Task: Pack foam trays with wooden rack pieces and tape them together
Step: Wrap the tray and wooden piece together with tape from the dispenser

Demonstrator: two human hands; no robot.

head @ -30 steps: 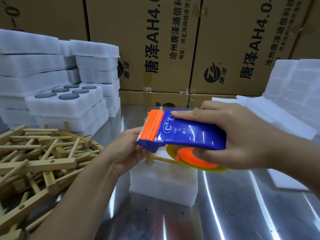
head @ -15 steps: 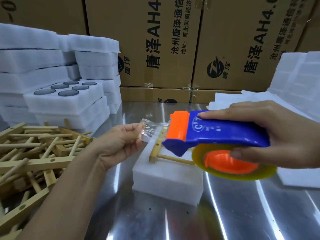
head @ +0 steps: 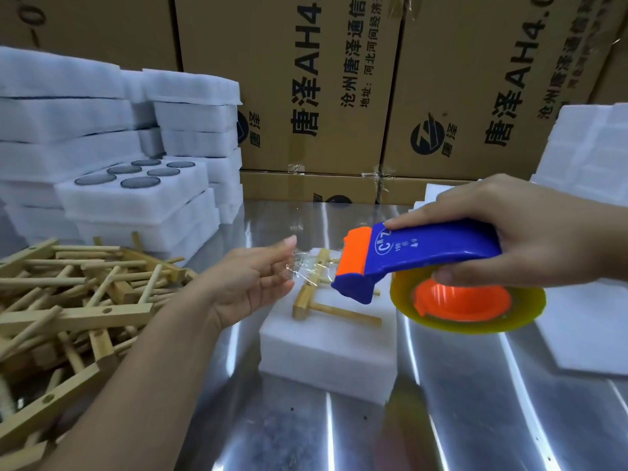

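Tape, clear and crinkled, between left hand and blue plastic dispenser.

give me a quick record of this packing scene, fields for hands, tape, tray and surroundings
right hand: grips blue tape dispenser, raised near the foam tray
left hand: fingers outstretched, tips at the clear tape end
clear tape: crumpled strip from dispenser to left hand
foam tray: on metal table, one wooden rack piece on top
left side: pile of wooden rack pieces, stacked foam trays
behind: cardboard boxes
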